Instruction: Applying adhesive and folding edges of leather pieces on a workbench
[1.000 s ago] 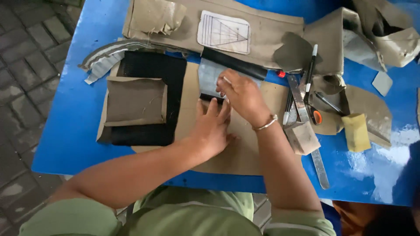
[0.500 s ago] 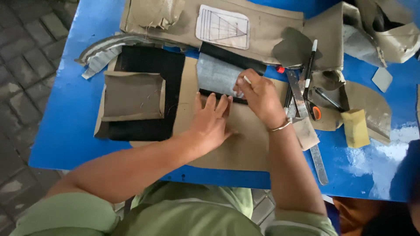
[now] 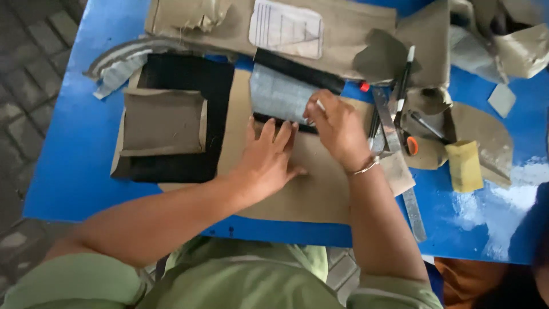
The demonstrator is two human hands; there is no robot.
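Grey patterned sheet (image 3: pixel 280 94) lies on tan card (image 3: pixel 309 183), left of the steel ruler (image 3: pixel 394 143). Left hand (image 3: pixel 266 163) presses flat, fingers spread, steadying the card; right hand (image 3: pixel 337 129) pinches the sheet's near edge.

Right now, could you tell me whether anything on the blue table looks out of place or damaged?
Nothing looks damaged. The metal ruler juts past the blue table at its near edge, which looks precarious. The left hand lies flat on the brown sheet, and the right hand rests on the grey patterned piece.
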